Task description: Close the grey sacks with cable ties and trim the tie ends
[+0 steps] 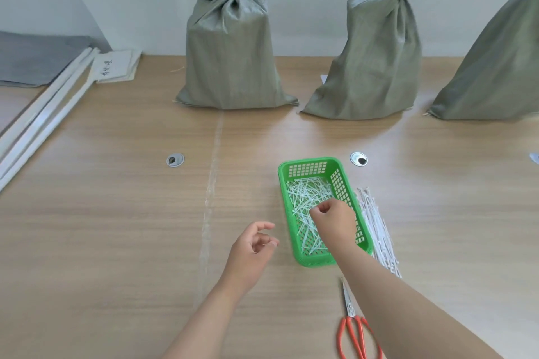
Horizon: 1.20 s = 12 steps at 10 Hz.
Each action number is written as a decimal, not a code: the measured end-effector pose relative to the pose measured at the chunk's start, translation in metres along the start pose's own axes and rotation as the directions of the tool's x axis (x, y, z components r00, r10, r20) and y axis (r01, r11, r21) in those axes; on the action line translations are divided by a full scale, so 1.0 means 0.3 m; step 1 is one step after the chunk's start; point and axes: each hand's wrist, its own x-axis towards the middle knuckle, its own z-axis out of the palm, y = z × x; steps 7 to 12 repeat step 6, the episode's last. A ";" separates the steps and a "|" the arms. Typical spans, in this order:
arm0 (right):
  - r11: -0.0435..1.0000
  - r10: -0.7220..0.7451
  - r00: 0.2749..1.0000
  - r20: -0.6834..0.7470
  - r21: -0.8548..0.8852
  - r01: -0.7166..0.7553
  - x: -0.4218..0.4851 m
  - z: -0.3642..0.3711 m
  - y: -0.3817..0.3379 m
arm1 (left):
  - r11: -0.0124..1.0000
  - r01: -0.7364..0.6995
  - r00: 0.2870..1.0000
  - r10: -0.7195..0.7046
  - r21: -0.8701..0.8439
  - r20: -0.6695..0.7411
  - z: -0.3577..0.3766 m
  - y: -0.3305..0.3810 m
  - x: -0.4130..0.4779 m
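**Right hand over the clippings basket, sacks lined up at the far edge**

Head view: the right hand hangs over the green basket, fingers curled in against the thumb. Whether it pinches a clipping cannot be made out. The basket sits toward the near right of the surface and holds a loose litter of white tie ends, probably kept there so the cut-offs do not scatter. The left hand hovers just beside the basket's left wall, fingers loosely bent, holding nothing. Just beside the right wall lies a bundle of fresh cable ties. The scissors lie with blades together by the near edge, next to the right forearm, and both seem placed handy for that hand. Three grey sacks stand along the far edge. The left sack and middle sack have necks gathered tight, though any tie there is too small to see. The right sack runs out of frame, its neck hidden
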 end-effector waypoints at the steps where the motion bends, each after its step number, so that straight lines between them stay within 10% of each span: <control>1: 1.000 -0.006 0.999 0.040 0.009 0.005 0.012 -0.028 0.048 | 1.000 -0.001 1.000 0.001 -0.003 -0.016 0.052 0.010 -0.027; 6: 0.947 -0.275 0.957 0.096 0.196 0.252 -0.113 -0.307 0.057 | 0.984 -0.147 0.977 0.159 0.098 -0.138 0.151 0.159 -0.188; 12: 0.947 -0.275 0.957 0.096 0.196 0.252 -0.113 -0.307 0.057 | 0.984 -0.147 0.977 0.159 0.098 -0.138 0.151 0.159 -0.188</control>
